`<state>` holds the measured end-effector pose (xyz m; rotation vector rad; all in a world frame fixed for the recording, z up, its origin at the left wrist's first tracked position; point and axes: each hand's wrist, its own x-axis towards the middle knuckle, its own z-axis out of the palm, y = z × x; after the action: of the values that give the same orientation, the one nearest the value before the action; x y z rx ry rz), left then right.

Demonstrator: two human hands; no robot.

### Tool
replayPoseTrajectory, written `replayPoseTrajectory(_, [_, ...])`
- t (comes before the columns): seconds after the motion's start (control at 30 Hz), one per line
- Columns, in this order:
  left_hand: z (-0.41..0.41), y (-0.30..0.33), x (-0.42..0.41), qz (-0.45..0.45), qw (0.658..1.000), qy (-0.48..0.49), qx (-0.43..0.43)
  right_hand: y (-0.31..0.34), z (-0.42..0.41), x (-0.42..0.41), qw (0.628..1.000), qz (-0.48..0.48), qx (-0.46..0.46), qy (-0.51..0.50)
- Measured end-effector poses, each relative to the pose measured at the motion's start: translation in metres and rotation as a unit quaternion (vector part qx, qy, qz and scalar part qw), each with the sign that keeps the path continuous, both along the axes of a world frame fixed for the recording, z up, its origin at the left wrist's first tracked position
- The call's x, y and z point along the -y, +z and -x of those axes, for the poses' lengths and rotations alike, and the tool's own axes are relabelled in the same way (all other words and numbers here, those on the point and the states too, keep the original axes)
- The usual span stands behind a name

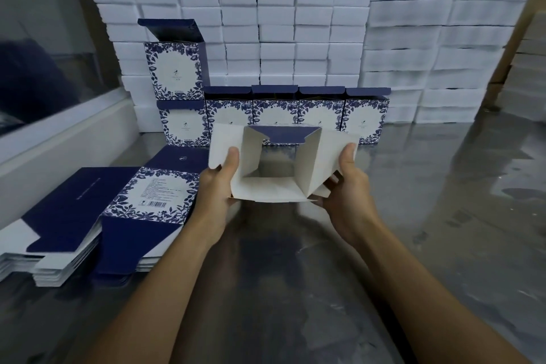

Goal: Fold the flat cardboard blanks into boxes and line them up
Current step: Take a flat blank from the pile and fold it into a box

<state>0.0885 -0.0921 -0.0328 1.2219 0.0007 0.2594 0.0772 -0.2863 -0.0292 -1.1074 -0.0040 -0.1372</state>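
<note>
Mid-frame: left hand and right hand each grip a side of a half-opened box, thumbs on top, fingers curled under, white inside facing the camera. Row of folded boxes just behind. Stack of flat blanks lower left on the table.

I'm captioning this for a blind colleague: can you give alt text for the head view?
Left hand and right hand hold a half-opened box above a metal table. Five folded boxes line up behind, one stacked box on top; flat blanks lie left.
</note>
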Motion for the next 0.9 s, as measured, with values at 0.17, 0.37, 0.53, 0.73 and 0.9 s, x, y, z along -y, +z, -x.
replayPoseTrajectory(0.17, [-0.001, 0.0, 0.0, 0.016, 0.999, 0.042, -0.023, 0.001, -0.001, 0.001, 0.999, -0.036, 0.041, -0.004])
replayPoseTrajectory(0.37, [0.001, 0.001, 0.004, -0.068, 0.991, 0.112, 0.006, -0.003, 0.003, 0.003, 0.972, 0.118, 0.158, -0.129])
replayPoseTrajectory(0.53, [0.003, 0.004, 0.005, -0.111, 0.981, 0.159, 0.014, -0.003, 0.006, -0.001, 0.97, 0.142, 0.178, -0.08])
replayPoseTrajectory(0.73, [0.004, 0.002, 0.005, -0.191, 0.965, 0.176, 0.037, -0.007, 0.005, -0.004, 0.952, 0.193, 0.189, -0.143])
replayPoseTrajectory(0.9, [0.008, 0.004, 0.004, -0.187, 0.967, 0.171, 0.03, -0.009, -0.001, 0.003, 0.941, 0.201, 0.211, -0.175])
